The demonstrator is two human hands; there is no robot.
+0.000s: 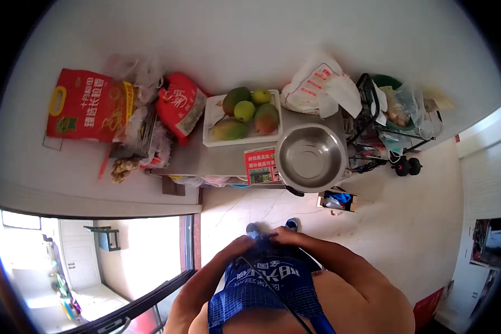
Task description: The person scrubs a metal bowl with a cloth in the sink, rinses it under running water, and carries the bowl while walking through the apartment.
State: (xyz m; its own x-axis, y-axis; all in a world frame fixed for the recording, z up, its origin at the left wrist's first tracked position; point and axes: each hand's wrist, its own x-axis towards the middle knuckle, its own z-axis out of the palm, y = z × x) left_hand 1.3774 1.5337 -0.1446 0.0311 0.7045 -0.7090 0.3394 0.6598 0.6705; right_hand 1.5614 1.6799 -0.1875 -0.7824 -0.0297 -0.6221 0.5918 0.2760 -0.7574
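My left hand point(240, 245) and my right hand point(284, 236) are close together at my waist. Both have curled fingers at the far edge of the blue apron point(264, 281) with white lettering that I wear, and they seem to grip its cloth. My fingertips are small and partly hidden. Beyond them stands a counter point(192, 162) bearing a shiny steel bowl point(310, 158) at its front right. A white tray point(217, 140) holds mangoes point(266, 119) and green round fruit point(244, 111). Between tray and bowl lies a red printed leaflet point(260, 161).
Red bags point(86, 106) point(179, 106) stand on the left, a white plastic bag point(320, 86) at the back. A black wire rack point(367, 106) is on the right. An open box point(337, 201) sits on the floor below the counter. A doorway point(190, 245) opens at left.
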